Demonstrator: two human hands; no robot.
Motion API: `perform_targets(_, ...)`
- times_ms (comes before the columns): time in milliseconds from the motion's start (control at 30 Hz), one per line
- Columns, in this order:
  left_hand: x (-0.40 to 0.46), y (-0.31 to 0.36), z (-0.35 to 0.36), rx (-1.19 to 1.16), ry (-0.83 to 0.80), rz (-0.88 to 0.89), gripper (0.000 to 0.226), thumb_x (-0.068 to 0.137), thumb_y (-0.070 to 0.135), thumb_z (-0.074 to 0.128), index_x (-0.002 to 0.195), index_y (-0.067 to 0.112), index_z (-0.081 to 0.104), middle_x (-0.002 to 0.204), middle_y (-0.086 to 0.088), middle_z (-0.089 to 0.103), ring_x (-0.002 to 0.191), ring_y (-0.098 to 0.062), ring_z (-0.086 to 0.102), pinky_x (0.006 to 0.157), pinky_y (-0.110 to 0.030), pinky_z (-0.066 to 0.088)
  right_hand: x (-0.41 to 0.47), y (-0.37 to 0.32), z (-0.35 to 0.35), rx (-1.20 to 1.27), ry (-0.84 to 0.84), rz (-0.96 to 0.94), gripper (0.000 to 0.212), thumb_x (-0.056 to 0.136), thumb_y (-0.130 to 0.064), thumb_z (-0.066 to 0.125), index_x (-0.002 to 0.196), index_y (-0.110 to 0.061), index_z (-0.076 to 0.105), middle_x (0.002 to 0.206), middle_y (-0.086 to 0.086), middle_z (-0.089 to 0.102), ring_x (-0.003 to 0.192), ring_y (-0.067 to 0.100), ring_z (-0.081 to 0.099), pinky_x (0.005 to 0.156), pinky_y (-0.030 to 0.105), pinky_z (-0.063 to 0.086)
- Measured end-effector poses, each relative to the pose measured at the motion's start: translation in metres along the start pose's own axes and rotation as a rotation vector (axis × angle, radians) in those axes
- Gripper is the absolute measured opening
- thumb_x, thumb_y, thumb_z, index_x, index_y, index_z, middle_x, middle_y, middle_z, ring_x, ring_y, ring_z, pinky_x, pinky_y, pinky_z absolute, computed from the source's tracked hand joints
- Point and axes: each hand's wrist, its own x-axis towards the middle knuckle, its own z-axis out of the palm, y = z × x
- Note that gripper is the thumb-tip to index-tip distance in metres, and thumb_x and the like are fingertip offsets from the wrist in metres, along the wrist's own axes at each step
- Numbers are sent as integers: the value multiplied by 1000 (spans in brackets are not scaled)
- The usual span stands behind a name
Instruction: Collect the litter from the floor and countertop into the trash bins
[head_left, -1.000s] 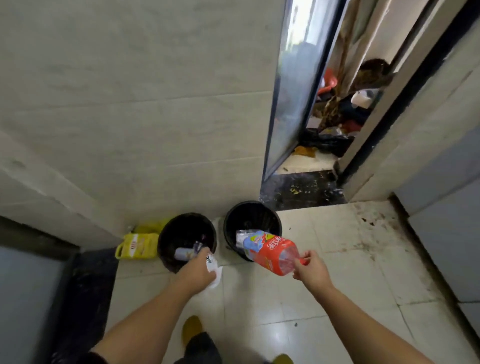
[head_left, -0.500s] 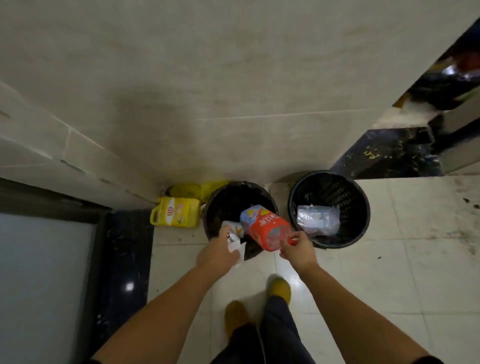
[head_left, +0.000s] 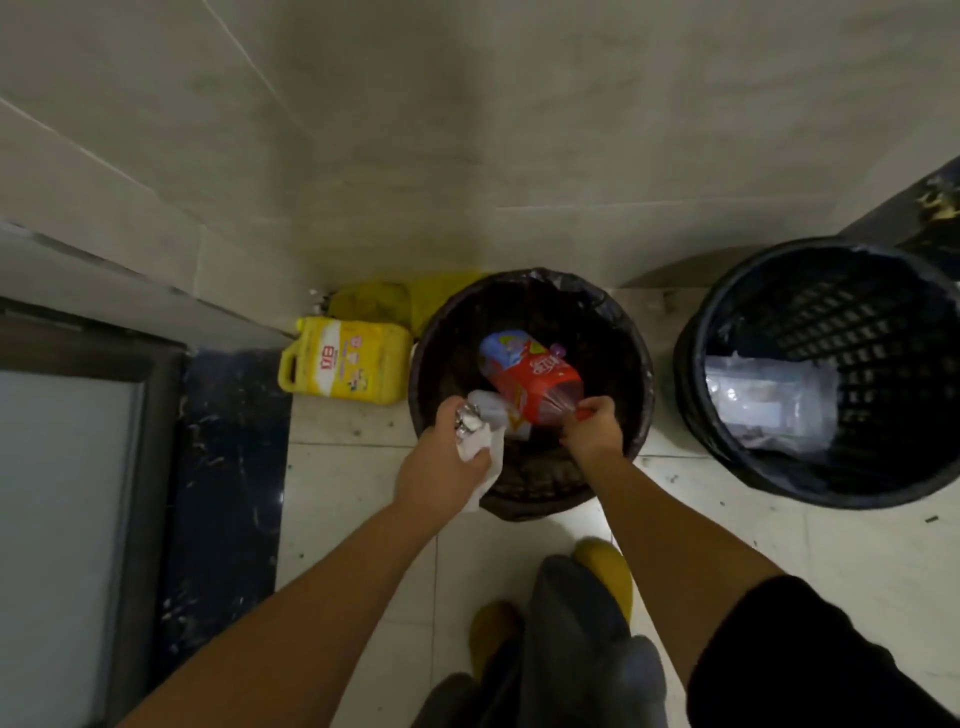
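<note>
My right hand (head_left: 592, 428) is pinched tight on the neck end of a plastic bottle (head_left: 530, 382) with a red and blue label, and I hold it over the open mouth of the bag-lined black bin (head_left: 636, 364), the bottle's base pointing down into it toward the far wall. My left hand (head_left: 447, 462) is closed around a bunch of crumpled white paper and foil (head_left: 480, 434), at the near left part of that bin's rim, with some of the paper hanging down outside the rim. Just left of the bin, a yellow jug (head_left: 345, 361) lies against the wall, and a yellow bag (head_left: 395, 301) is tucked behind it in the corner. To the right of the bin, apart from it, stands a black mesh bin (head_left: 737, 291) with clear plastic wrapping (head_left: 769, 397) inside. My yellow shoes (head_left: 605, 569) stand on the pale tiles right in front of the lined bin.
</note>
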Motion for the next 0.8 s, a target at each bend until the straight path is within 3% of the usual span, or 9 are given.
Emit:
perform_targets(67, -6, 10, -3, 26, -24, -4, 65, 86, 23, 62, 142, 22, 29, 120, -16, 60, 105, -36, 60, 82, -41, 50, -13, -3, -12, -69, -40, -20, 37, 90, -17, 53, 125, -10, 42, 127, 24, 54, 113, 38, 55, 93, 38, 47)
perform_targets(133, -12, 31, -9, 57, -38, 1, 66, 87, 25, 61, 144, 23, 27, 121, -17, 59, 107, -36, 59, 86, -42, 50, -32, -17, -29, -139, -75, -65, 44, 90, -18, 54, 132, -10, 41, 130, 23, 52, 116, 38, 54, 97, 39, 44)
perform_targets(300, -17, 112, -8, 155, -109, 93, 66, 87, 28, 60, 143, 27, 25, 129, -17, 55, 111, -39, 57, 93, -44, 49, -70, -28, -103, -206, 6, -260, 33, 90, -9, 52, 123, -8, 51, 131, 18, 50, 112, 33, 56, 99, 40, 46)
perform_targets(433, -1, 186, 37, 233, -191, 232, 64, 88, 27, 57, 143, 31, 26, 133, -15, 53, 117, -37, 54, 97, -42, 47, -63, 9, -174, -622, 114, -286, 53, 91, -24, 54, 139, -16, 36, 143, 11, 43, 129, 30, 43, 110, 43, 36)
perform_targets(500, 16, 216, 76, 236, -238, 323, 65, 87, 30, 58, 143, 33, 25, 130, -14, 56, 115, -35, 56, 97, -44, 47, -48, 36, -198, -841, 78, -266, 60, 91, -34, 51, 144, -19, 27, 147, 8, 38, 136, 27, 35, 117, 49, 22)
perform_targets(567, 38, 238, 124, 251, -268, 428, 66, 86, 34, 59, 143, 33, 25, 130, -13, 56, 112, -35, 57, 94, -44, 49, -31, 61, -210, -955, 8, -288, 52, 94, -37, 44, 141, -18, 32, 144, 7, 43, 135, 25, 37, 117, 49, 16)
perform_targets(633, 63, 248, 177, 339, -275, 509, 69, 87, 37, 58, 146, 32, 21, 134, -13, 51, 114, -37, 56, 91, -43, 49, -16, 85, -213, -1036, 8, -389, 40, 96, -37, 38, 129, -16, 46, 130, 9, 55, 122, 28, 49, 111, 44, 27)
perform_targets(700, 89, 247, 228, 467, -287, 543, 73, 89, 39, 55, 149, 29, 14, 141, -13, 46, 118, -37, 54, 90, -42, 47, -5, 103, -211, -1099, 92, -546, 33, 92, -37, 42, 113, -16, 58, 109, 5, 67, 102, 26, 62, 94, 39, 45)
perform_targets(800, 121, 229, 286, 701, -371, 472, 86, 88, 48, 54, 151, 25, 0, 154, -13, 30, 136, -35, 37, 106, -44, 36, 6, 121, -207, -1091, 295, -747, 31, 86, -38, 46, 98, -19, 68, 86, -2, 72, 76, 19, 68, 71, 30, 54)
